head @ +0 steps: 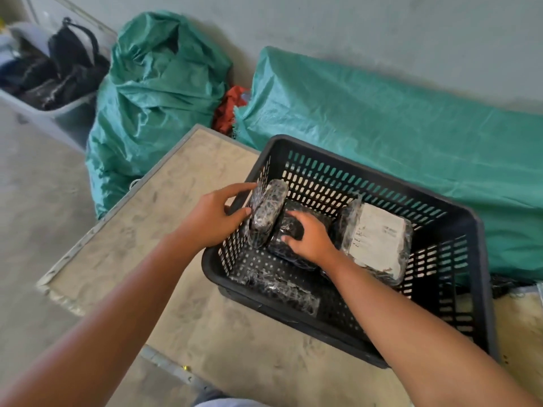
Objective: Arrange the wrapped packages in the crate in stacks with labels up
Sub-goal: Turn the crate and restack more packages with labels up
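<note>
The left hand (214, 218) grips a wrapped package (269, 212) standing on edge against the crate's (470, 230) left wall. The right hand (308, 239) presses flat on another package (289, 230) beside it. A labelled package (379, 239) lies label-up toward the right wall.

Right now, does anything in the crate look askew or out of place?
Yes. The package in the left hand stands on edge against the crate wall, no label showing; only the right-side package shows its label.
</note>
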Tool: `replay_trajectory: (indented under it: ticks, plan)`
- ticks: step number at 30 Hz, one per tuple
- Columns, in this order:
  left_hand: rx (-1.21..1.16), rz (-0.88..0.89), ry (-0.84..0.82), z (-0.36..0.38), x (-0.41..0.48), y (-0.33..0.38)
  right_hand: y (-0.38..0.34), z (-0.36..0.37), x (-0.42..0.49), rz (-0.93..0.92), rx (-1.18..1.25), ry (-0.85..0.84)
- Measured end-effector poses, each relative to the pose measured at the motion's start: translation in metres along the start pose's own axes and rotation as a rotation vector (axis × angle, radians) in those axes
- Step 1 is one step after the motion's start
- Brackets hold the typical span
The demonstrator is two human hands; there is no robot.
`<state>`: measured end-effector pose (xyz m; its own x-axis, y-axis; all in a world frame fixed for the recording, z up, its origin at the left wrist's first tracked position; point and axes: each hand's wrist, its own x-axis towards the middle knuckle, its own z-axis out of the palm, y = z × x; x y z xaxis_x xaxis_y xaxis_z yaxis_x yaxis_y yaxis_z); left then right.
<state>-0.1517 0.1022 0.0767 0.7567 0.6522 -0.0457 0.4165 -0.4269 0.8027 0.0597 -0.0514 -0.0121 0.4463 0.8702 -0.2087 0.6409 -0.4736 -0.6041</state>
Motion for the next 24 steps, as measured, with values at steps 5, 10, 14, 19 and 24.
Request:
replay_trajectory:
  ticks: [5,10,14,19,24]
  plan:
    - [-0.155,-0.045,0.074,0.005,0.0,0.003,0.013,0.034,0.007,0.203,-0.295,-0.213]
    - [-0.209,-0.052,0.077,0.006,-0.001,0.003,0.024,0.046,0.002,0.196,-0.493,-0.198]
    - [-0.223,-0.068,0.054,0.005,0.0,0.002,0.016,0.044,0.008,0.192,-0.529,-0.227]
    - [-0.226,-0.06,0.055,0.005,0.0,0.001,0.004,0.018,0.013,0.197,-0.306,-0.258]
    - [-0.225,-0.036,0.074,0.005,-0.002,0.005,0.002,-0.011,0.004,0.027,-0.005,-0.065]
